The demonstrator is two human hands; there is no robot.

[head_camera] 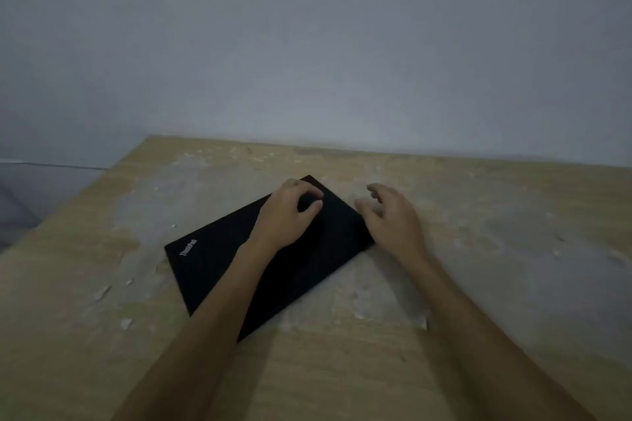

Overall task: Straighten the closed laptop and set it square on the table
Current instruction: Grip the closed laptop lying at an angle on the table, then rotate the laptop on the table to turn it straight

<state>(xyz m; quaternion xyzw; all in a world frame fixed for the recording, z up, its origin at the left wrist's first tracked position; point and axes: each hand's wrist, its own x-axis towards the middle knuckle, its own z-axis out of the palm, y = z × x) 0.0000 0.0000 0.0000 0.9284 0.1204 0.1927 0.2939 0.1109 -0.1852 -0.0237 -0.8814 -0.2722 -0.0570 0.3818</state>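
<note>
Clearly, the one closed laptop [273,256] lies flat but skewed on the worn bench [478,249], its far corner aimed at the wall [307,44]. I rest my left hand [290,212] on the lid near that corner, fingers curled and pressing down, probably as a pivot. My right hand [393,215] sits just beside the right edge, fingers spread and loose, gripping nothing, placed to nudge that side round. Two hands, one laptop, nothing else.
</note>
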